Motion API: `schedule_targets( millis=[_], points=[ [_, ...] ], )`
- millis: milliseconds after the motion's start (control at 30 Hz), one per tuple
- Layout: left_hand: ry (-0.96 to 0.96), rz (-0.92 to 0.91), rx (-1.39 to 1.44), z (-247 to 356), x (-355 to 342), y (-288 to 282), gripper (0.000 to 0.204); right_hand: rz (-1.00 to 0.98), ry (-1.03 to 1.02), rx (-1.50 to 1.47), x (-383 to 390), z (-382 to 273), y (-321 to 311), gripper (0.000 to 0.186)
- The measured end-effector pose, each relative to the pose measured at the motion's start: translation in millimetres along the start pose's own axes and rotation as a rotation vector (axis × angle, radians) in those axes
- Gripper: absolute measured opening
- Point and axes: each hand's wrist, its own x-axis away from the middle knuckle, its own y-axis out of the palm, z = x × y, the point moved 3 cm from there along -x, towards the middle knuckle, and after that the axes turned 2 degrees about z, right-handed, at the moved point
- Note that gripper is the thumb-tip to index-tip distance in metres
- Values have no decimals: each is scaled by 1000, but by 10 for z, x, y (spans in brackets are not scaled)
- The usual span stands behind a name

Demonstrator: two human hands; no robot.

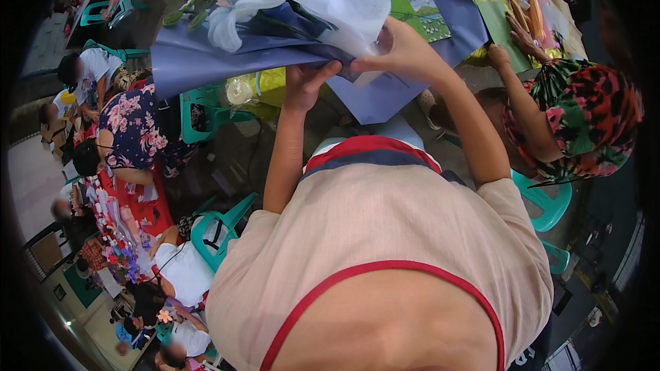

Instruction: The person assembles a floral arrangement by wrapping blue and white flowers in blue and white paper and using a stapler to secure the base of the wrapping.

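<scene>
At the far edge of the table I hold a bouquet of fuzzy white flowers (244, 14) with green stems, half wrapped in blue-violet wrapping paper (199, 62). My left hand (307, 84) grips the lower edge of this paper, thumb in front and fingers partly hidden behind it. Curled round the gathered base of the white tissue wrap (347, 10) is my right hand (402, 55), its thumb pointing toward my left hand. More blue-violet sheet (378, 96) hangs below my hands, over the table's near edge.
A green printed booklet (423, 14) lies right of the bouquet. A roll of clear tape (239, 91) is on the yellow table cover left of my hands. At right, a person in a floral top (570, 120) handles green paper (500, 31). Teal chairs (223, 227) stand behind me.
</scene>
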Motion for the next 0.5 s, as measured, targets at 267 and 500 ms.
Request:
schedule_targets(
  millis=[267, 500],
  points=[
    [-80, -17, 6, -76, -7, 8, 43, 91, 0, 107, 34, -141, -101, 59],
    [-96, -17, 48, -109, -19, 20, 44, 125, 106, 78, 98, -176, -128, 47]
  ],
)
